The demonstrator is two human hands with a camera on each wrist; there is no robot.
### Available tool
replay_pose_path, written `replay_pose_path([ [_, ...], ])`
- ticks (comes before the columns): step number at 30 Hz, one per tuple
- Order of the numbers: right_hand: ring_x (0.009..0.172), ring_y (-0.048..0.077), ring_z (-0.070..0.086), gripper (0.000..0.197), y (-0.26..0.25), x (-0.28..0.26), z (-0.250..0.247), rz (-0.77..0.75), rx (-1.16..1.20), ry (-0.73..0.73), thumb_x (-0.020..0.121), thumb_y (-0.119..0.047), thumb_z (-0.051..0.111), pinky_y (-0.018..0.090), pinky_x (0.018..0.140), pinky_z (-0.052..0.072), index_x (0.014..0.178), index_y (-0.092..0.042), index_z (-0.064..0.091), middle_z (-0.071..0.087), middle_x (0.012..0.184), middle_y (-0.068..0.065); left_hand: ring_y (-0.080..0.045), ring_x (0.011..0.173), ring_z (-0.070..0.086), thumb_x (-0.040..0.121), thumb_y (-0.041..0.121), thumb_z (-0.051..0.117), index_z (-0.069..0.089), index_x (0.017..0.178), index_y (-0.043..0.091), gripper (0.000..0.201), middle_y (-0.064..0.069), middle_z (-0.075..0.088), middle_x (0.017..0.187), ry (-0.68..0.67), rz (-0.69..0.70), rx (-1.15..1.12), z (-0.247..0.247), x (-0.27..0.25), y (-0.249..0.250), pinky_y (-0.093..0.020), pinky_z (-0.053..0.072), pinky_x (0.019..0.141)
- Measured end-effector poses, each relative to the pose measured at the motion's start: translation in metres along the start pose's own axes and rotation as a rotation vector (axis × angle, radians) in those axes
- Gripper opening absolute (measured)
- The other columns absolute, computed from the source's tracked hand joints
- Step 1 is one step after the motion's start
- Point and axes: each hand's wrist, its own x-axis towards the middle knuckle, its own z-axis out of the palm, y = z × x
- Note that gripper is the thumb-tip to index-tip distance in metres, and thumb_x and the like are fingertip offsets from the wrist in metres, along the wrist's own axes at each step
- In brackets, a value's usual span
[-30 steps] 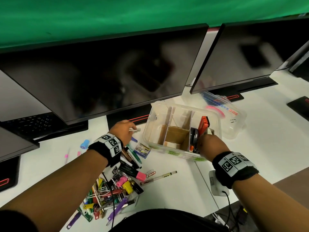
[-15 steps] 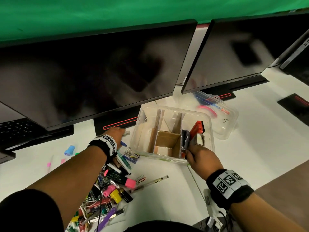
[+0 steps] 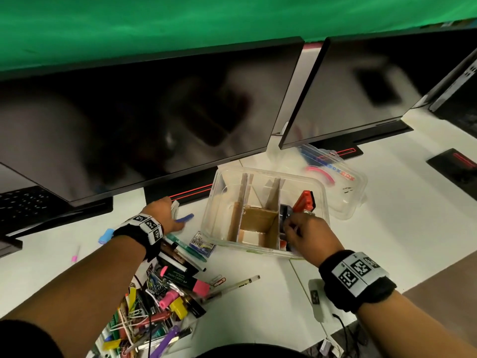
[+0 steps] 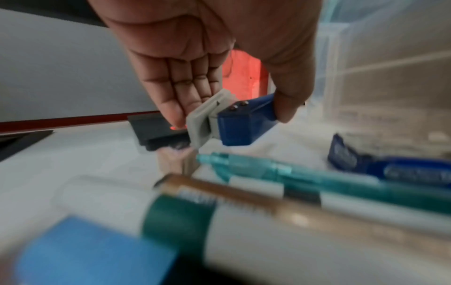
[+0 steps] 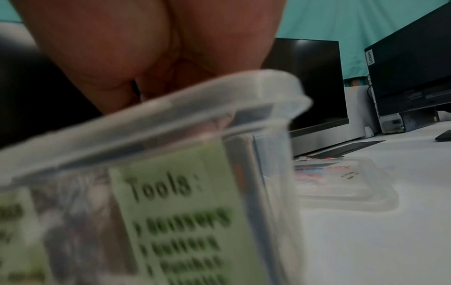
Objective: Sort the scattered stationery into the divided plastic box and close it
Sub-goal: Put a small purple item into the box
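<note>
Fingers (image 4: 171,92) and thumb of left hand (image 4: 209,57) pinch a blue-and-white staple remover (image 4: 229,121); right hand's (image 3: 307,235) grip unclear inside box (image 3: 214,202).

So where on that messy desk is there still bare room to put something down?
Bare white desk lies right of the plastic box, below its lid. Another open strip runs in front of the box, past the lone pen. The stationery pile under the left arm is crowded.

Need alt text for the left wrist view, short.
The left hand pinches a small blue-and-grey plastic tool between thumb and fingertips, above a white desk. Blurred in the foreground lie a teal pen and a fat green-banded marker; the clear plastic box stands at right.
</note>
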Motion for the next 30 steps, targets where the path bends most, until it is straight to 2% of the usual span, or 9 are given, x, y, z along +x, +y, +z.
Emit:
replay_pose_path([
  [2,0.055,0.013,0.062,0.013,-0.008,0.009,-0.006,0.028,0.124,0.016,0.088,-0.012,0.054,0.02,0.052,0.051,0.08,-0.013,0.065,0.063,0.064,-0.005,-0.025,0.087,0.061,0.068,0.059,0.068,0.052,0.102,0.013,0.059,-0.007,0.064,0.095,0.069,-0.003,-0.138,-0.013,-0.006,0.001,-0.027,0.047,0.07],
  [4,0.06,0.001,0.058,0.014,-0.02,0.02,-0.009,0.043,0.208,0.014,0.088,-0.012,0.055,0.006,0.053,0.043,0.083,-0.019,0.067,0.06,0.068,-0.015,-0.021,0.079,0.06,0.067,0.051,0.074,0.055,0.094,0.017,0.048,-0.003,0.066,0.089,0.129,0.001,-0.311,-0.027,-0.014,0.002,-0.026,0.044,0.066],
  [7,0.079,0.004,0.06,0.016,-0.039,0.033,-0.011,0.036,0.342,-0.033,0.089,-0.015,0.057,0.014,0.072,0.045,0.094,-0.023,0.07,0.066,0.085,-0.013,-0.018,0.074,0.066,0.068,0.034,0.08,0.06,0.092,0.015,0.037,-0.001,0.069,0.083,0.117,0.05,-0.654,-0.049,-0.027,0.011,-0.029,0.054,0.069],
  [10,0.069,-0.003,0.056,0.019,-0.059,0.043,-0.012,0.033,0.512,-0.072,0.091,-0.013,0.057,0.011,0.067,0.045,0.105,-0.018,0.069,0.065,0.085,-0.012,-0.013,0.069,0.064,0.076,0.014,0.075,0.063,0.094,0.013,0.022,0.002,0.068,0.075,-0.067,0.187,-0.99,-0.067,-0.045,0.03,-0.02,0.054,0.061],
  [13,0.058,0.005,0.054,0.022,-0.077,0.049,-0.013,0.075,0.734,-0.127,0.093,-0.012,0.053,0.013,0.052,0.048,0.113,-0.011,0.064,0.064,0.083,-0.002,-0.006,0.069,0.069,0.086,0.0,0.058,0.063,0.093,0.017,0.019,0.008,0.074,0.071,-0.348,0.362,-1.207,-0.079,-0.062,0.052,-0.013,0.056,0.064],
  [17,0.058,0.009,0.057,0.026,-0.082,0.053,-0.008,0.129,0.784,-0.169,0.096,-0.015,0.047,0.017,0.05,0.05,0.112,0.001,0.059,0.059,0.087,0.009,-0.003,0.073,0.07,0.091,0.004,0.051,0.065,0.098,0.019,0.022,0.007,0.075,0.078,-0.469,0.453,-1.283,-0.074,-0.068,0.075,-0.017,0.056,0.072],
  [21,0.057,0.009,0.059,0.027,-0.073,0.052,-0.004,0.184,0.917,-0.148,0.096,-0.011,0.047,0.018,0.049,0.053,0.116,0.006,0.055,0.056,0.089,0.014,-0.004,0.068,0.068,0.096,0.006,0.041,0.063,0.094,0.012,0.023,0.005,0.074,0.073,-0.489,0.402,-1.451,-0.063,-0.069,0.087,-0.015,0.057,0.068],
  [26,0.053,0.004,0.06,0.022,-0.063,0.048,-0.002,0.163,1.011,-0.076,0.094,-0.009,0.049,0.017,0.054,0.055,0.114,-0.006,0.058,0.063,0.076,0.006,-0.005,0.068,0.069,0.099,0.015,0.038,0.061,0.095,0.006,0.025,-0.007,0.066,0.087,-0.463,0.312,-1.598,-0.056,-0.072,0.101,-0.02,0.059,0.064],
  [30,0.049,0.005,0.059,0.014,-0.058,0.047,-0.002,0.192,1.185,-0.039,0.091,-0.006,0.053,0.018,0.05,0.053,0.103,-0.014,0.056,0.066,0.065,0.001,-0.01,0.07,0.07,0.099,0.02,0.038,0.058,0.102,0.007,0.023,-0.01,0.065,0.093,-0.469,0.254,-1.692,-0.059,-0.073,0.109,-0.024,0.06,0.065],
])
